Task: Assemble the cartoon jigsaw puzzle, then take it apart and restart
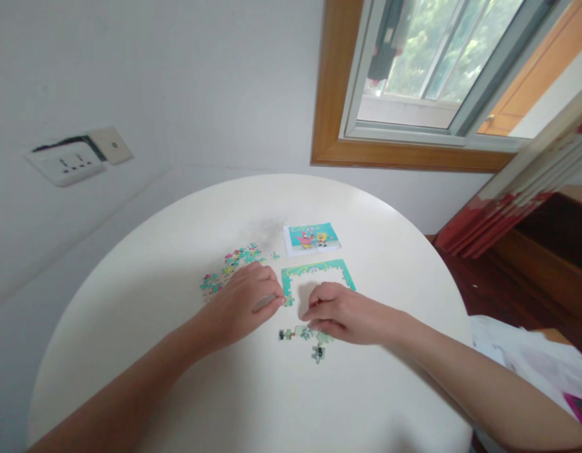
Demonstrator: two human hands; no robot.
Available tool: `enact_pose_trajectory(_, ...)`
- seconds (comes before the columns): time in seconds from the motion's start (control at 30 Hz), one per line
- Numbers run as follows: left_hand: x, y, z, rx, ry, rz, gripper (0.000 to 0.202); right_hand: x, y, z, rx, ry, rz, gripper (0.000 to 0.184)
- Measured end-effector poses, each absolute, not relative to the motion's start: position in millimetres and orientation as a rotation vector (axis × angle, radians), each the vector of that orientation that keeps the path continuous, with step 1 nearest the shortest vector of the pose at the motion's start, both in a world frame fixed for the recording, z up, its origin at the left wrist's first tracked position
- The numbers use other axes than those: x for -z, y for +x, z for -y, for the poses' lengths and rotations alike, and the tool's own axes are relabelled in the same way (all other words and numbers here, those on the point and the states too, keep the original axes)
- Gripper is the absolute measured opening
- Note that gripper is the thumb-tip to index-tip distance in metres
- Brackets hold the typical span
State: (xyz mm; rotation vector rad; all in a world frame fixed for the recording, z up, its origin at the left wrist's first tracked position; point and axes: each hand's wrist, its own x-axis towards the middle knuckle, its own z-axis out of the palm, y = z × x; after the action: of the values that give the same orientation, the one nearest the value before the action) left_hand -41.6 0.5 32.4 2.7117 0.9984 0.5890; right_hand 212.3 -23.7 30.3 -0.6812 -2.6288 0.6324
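Observation:
A partly built jigsaw border (316,270), green and teal, lies on the round white table (177,377). My left hand (246,302) rests beside its left edge, fingers pinched together on a puzzle piece at the border's lower left corner. My right hand (340,311) lies over the border's lower part, fingers curled and pressed down on the table; what is under them is hidden. A short chain of joined pieces (302,336) lies just below my right hand. A heap of loose pieces (231,264) is spread to the left, behind my left hand.
A small puzzle box (312,238) with a cartoon picture lies behind the border. The wall with a power socket (67,163) is at the left, a wood-framed window (413,82) behind the table. White cloth (521,358) and a dark wooden floor show at the right.

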Motion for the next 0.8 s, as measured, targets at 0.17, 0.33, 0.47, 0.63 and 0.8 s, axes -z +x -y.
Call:
enact_pose_trajectory(0.17, -29.3, -41.3, -1.6, -0.579, 2.696, -0.987, 0.016, -29.5, 209.0, 25.7, -0.628, -0.612, 2.647, 0.023)
enact_pose_trajectory(0.33, -29.3, -39.2, -0.5, -0.533, 2.666, -0.993, 0.014, -31.1, 218.8, 15.3, -0.555, -0.721, 2.565, 0.024)
enact_pose_trajectory(0.47, -27.7, -36.3, 1.5, -0.571, 2.629, -1.012, 0.012, -28.0, 222.8, 9.4, -0.455, -0.809, 2.484, 0.022)
enact_pose_trajectory(0.63, -20.9, -28.2, 6.4, -0.739, 2.522, -1.031, 0.013, -25.6, 213.0, 16.3, -0.467, -0.844, 2.429, 0.017)
enact_pose_trajectory(0.8, -16.3, -19.6, 8.9, -0.838, 2.459, -1.046, 0.014, -27.5, 206.6, 19.4, -0.531, -0.835, 2.397, 0.021)
